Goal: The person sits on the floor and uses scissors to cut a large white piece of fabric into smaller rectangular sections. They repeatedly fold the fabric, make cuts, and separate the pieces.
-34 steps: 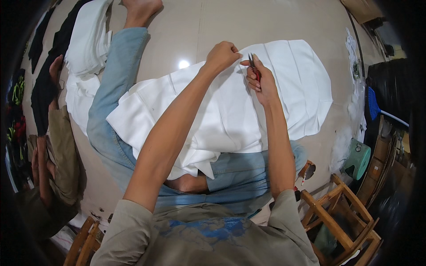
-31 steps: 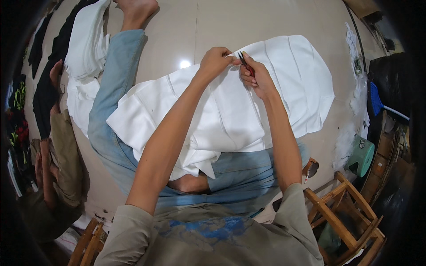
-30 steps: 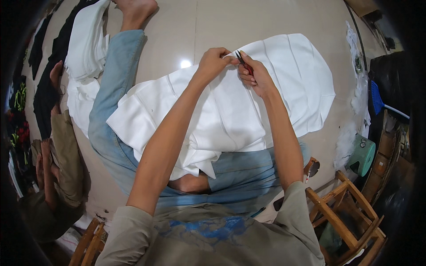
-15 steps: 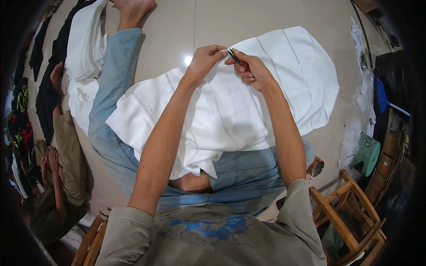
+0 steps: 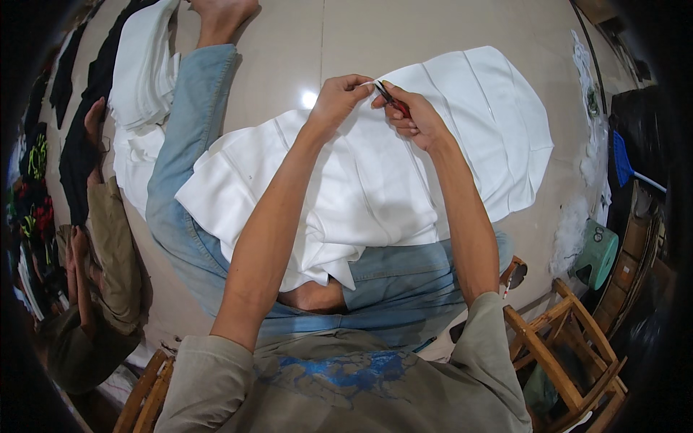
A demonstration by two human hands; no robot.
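Observation:
White fabric [image 5: 393,180] with several seams lies spread over my lap and the floor in front of me. My left hand [image 5: 339,103] pinches its far edge between thumb and fingers. Close beside it, my right hand [image 5: 415,119] is closed around small thread snips [image 5: 399,107] with red handles and dark blades. The blade tips point up and left, right at the pinched edge near my left fingertips. Whether the blades touch the cloth or a thread is too small to tell.
A folded white fabric stack [image 5: 141,72] lies beyond my left leg. Another person [image 5: 86,289] sits at the far left near dark clothes. To my right are a wooden stool frame [image 5: 567,346], a green plastic stool [image 5: 598,252], white scraps [image 5: 574,231] and a blue dustpan-like item [image 5: 622,157].
Both hands have shifted very slightly right, along with the snips. The fabric lies nearly as before. At the left, the other person's hands have moved a little.

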